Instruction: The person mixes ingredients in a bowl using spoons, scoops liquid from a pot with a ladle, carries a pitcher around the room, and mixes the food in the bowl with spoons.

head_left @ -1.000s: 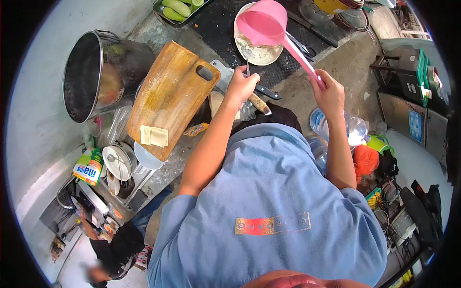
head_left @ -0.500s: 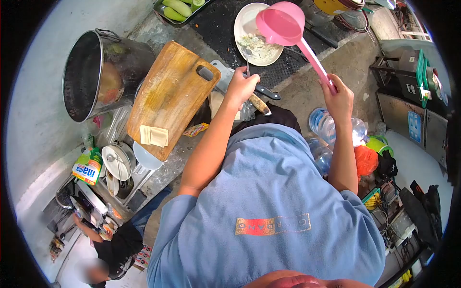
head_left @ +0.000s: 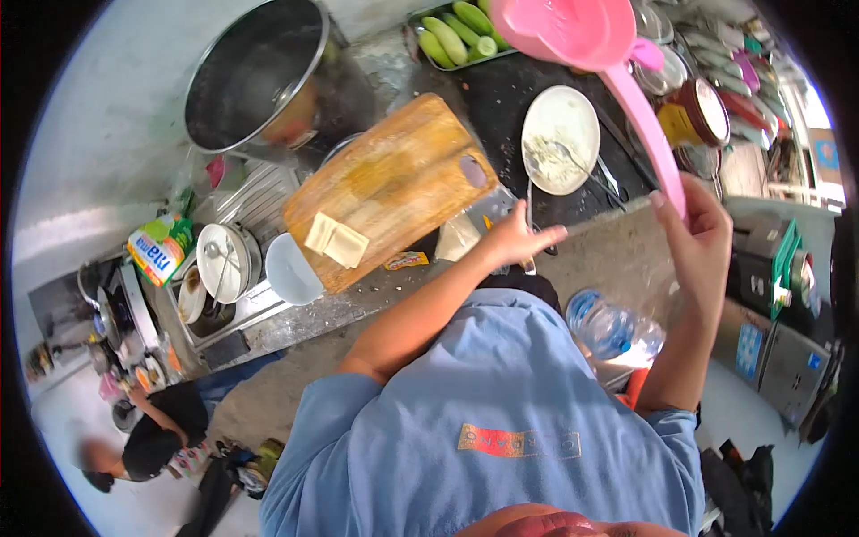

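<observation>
My right hand [head_left: 693, 237] is closed round the handle of a pink dipper [head_left: 582, 31], raised at the upper right. My left hand [head_left: 519, 240] has its thumb spread from its fingers, below the oval white plate [head_left: 537, 112]. A thin metal utensil [head_left: 530, 201] shows between that thumb and the fingers; it does not look gripped. Pale, crumbly food [head_left: 553, 168] lies on the plate with another metal utensil in it. Left of my left hand, a wooden board [head_left: 385, 179] carries folded pale yellow sheets [head_left: 336, 240].
A large metal pot [head_left: 259, 80] stands at the upper left. Green vegetables [head_left: 456, 34] fill a tray at the back. A pale bowl [head_left: 293, 270] and stacked dishes [head_left: 224, 259] are by the sink. Plastic bottles [head_left: 608, 329] are below the counter. Another person [head_left: 165, 430] is at the lower left.
The view has shifted, moving the counter items rightward in the picture. The dipper is away from the plate and closer to the camera. My left hand has opened from its hold on a utensil.
</observation>
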Demonstrator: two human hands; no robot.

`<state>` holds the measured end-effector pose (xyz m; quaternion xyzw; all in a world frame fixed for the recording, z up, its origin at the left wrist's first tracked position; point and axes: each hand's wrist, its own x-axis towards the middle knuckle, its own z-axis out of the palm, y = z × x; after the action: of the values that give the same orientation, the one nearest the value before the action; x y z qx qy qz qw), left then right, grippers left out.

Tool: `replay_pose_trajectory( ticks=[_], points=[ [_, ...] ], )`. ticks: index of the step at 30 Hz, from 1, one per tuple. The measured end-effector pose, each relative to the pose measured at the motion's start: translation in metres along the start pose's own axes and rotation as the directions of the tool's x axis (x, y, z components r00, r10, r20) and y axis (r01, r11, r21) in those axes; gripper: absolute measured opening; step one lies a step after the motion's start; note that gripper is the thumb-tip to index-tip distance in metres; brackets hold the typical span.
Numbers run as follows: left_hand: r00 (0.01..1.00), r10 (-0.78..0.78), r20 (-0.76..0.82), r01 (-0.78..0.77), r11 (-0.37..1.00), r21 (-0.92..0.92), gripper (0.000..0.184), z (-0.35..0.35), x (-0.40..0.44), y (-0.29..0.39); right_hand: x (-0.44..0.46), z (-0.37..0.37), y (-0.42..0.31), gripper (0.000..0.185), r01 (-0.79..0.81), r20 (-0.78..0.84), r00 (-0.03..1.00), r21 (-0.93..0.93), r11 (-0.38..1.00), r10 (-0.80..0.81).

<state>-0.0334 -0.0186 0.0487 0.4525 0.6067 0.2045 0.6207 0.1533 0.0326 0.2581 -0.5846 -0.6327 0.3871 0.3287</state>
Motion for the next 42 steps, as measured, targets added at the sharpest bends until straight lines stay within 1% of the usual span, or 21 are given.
replay_pose_trajectory(
  ticks=[2,4,7,10,12,15,16,17,18,19,21,23,25,27,29,31,33,35,37,40,42],
  points=[
    [0.993,0.119,0.021,-0.121,0.988,0.099,0.113,0.0,-0.018,-0.003,0.023,0.018,-0.042,0.032,0.163,0.041,0.986,0.027,0.986,-0.164],
    [0.98,0.198,0.017,-0.197,0.959,0.204,0.106,-0.007,-0.051,0.0,0.051,0.042,-0.092,0.03,0.344,0.184,0.933,-0.219,0.913,-0.308],
    [0.952,0.144,0.27,-0.213,0.946,0.245,0.093,-0.028,-0.09,0.0,0.095,0.105,-0.153,0.031,0.542,0.384,0.828,-0.363,0.758,-0.409],
    [0.804,0.245,0.542,-0.404,0.893,0.196,0.079,-0.046,-0.125,-0.013,0.114,0.188,-0.216,0.03,0.607,0.538,0.775,-0.49,0.626,-0.331],
    [0.682,0.243,0.69,-0.448,0.884,0.132,0.069,-0.044,-0.132,-0.033,0.155,0.256,-0.208,0.031,0.743,0.635,0.669,-0.568,0.354,-0.385],
    [0.737,0.342,0.583,-0.422,0.907,0.001,0.061,-0.051,-0.164,-0.047,0.215,0.344,-0.191,0.024,0.916,0.786,0.4,-0.347,0.2,-0.472],
    [0.77,0.37,0.519,-0.384,0.919,-0.087,0.06,-0.047,-0.172,-0.054,0.219,0.363,-0.194,0.021,0.91,0.865,0.413,-0.404,0.092,-0.286],
    [0.807,0.313,0.5,-0.33,0.942,-0.058,0.058,-0.042,-0.179,-0.06,0.202,0.375,-0.205,0.019,0.9,0.897,0.431,-0.436,-0.034,-0.094],
    [0.832,0.311,0.46,-0.317,0.946,-0.065,0.058,-0.038,-0.186,-0.064,0.184,0.392,-0.224,0.019,0.741,0.742,0.653,-0.668,0.078,0.151],
    [0.86,0.281,0.425,-0.286,0.957,-0.054,0.058,-0.035,-0.194,-0.063,0.152,0.4,-0.251,0.02,0.507,0.503,0.766,-0.856,0.105,0.401],
    [0.905,0.247,0.347,-0.244,0.968,-0.053,0.058,-0.025,-0.212,-0.061,0.196,0.395,-0.202,0.019,0.787,0.815,0.577,-0.574,0.226,0.058],
    [0.957,0.124,0.261,-0.139,0.99,0.037,0.055,-0.013,-0.233,-0.054,0.225,0.418,-0.191,0.018,0.712,0.734,0.641,-0.678,0.185,0.225],
    [0.987,0.093,0.129,-0.102,0.993,0.058,0.052,0.003,-0.261,-0.049,0.23,0.423,-0.197,0.014,0.811,0.785,0.498,-0.572,0.121,0.368],
    [0.998,0.058,-0.002,-0.058,0.996,0.062,0.049,0.022,-0.285,-0.054,0.217,0.409,-0.205,0.014,0.819,0.835,0.544,-0.55,0.163,0.08],
    [0.977,0.066,-0.201,-0.077,0.996,-0.045,0.04,0.04,-0.311,-0.067,0.161,0.383,-0.231,0.016,0.826,0.854,0.517,-0.518,-0.221,-0.067],
    [0.939,0.087,-0.334,-0.125,0.988,-0.095,0.037,0.056,-0.338,-0.089,0.135,0.371,-0.245,0.022,0.84,0.834,0.389,-0.496,-0.22,-0.392],
    [0.872,0.103,-0.478,-0.187,0.973,-0.132,0.033,0.069,-0.369,-0.108,0.051,0.349,-0.275,0.027,0.909,0.778,0.314,-0.412,-0.064,-0.545],
    [0.801,0.121,-0.587,-0.287,0.937,-0.199,0.03,0.075,-0.404,-0.128,-0.04,0.33,-0.294,0.029,0.995,0.733,0.084,-0.102,0.013,-0.675],
    [0.776,0.019,-0.63,-0.193,0.958,-0.21,0.031,0.073,-0.443,-0.14,-0.121,0.331,-0.3,0.026,0.976,0.734,-0.062,0.186,0.112,-0.676],
    [0.712,-0.184,-0.678,-0.017,0.96,-0.278,0.032,0.071,-0.508,-0.159,-0.252,0.32,-0.291,0.031,0.718,0.675,-0.456,0.664,0.208,-0.58],
    [0.648,-0.295,-0.703,0.061,0.939,-0.338,0.033,0.079,-0.552,-0.191,-0.321,0.333,-0.287,0.045,0.555,0.604,-0.713,0.797,0.239,-0.357]
  ],
)
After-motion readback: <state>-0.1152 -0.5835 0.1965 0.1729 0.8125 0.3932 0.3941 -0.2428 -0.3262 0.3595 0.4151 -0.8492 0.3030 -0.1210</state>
